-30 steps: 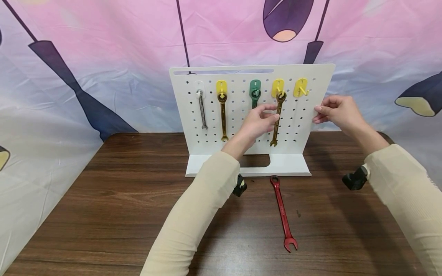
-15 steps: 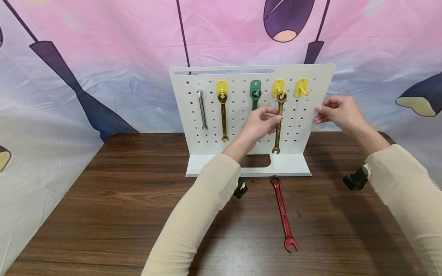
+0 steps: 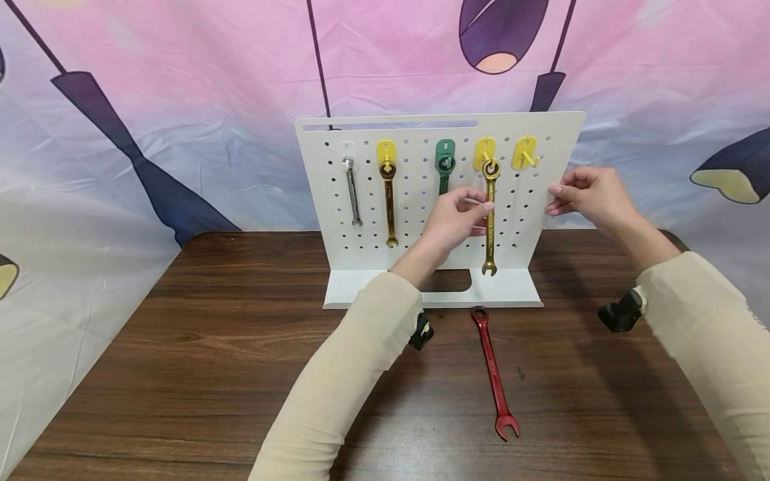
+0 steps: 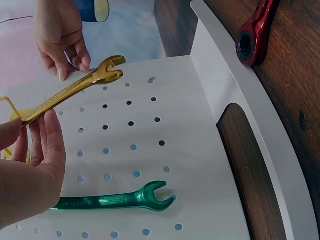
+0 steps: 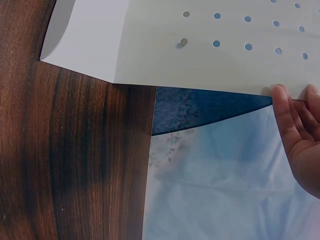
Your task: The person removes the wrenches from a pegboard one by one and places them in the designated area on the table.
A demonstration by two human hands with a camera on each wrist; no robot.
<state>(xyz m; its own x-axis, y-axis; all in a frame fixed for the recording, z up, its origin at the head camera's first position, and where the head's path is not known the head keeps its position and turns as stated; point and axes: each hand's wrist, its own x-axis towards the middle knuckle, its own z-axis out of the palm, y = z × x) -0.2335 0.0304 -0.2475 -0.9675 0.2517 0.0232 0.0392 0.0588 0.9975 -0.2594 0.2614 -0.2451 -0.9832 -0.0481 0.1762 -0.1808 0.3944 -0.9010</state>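
Note:
Between thumb and fingers my left hand point(image 3: 455, 224) pinches a gold combination wrench point(image 3: 490, 227), seen also in the left wrist view with its open end point(image 4: 107, 72) standing off the board. The wrench's ring end is at a yellow hook point(image 3: 484, 155); whether the hook passes fully through it I cannot tell. My right hand point(image 3: 592, 195) grips the right edge of the white pegboard point(image 3: 511, 220) with thumb and fingertips. A green wrench point(image 4: 115, 201) hangs behind my left hand, its middle hidden in the head view.
A silver wrench point(image 3: 352, 194) and another gold wrench point(image 3: 390, 204) hang at the board's left. On its right is a bare yellow hook point(image 3: 527, 155). A red wrench point(image 3: 493, 374) lies on the brown table point(image 3: 210, 347) before the board's base point(image 3: 505, 287).
The gold wrench's lower end has swung slightly right and down in the head view, with my left hand shifting a little right. My right hand keeps its place on the board's edge.

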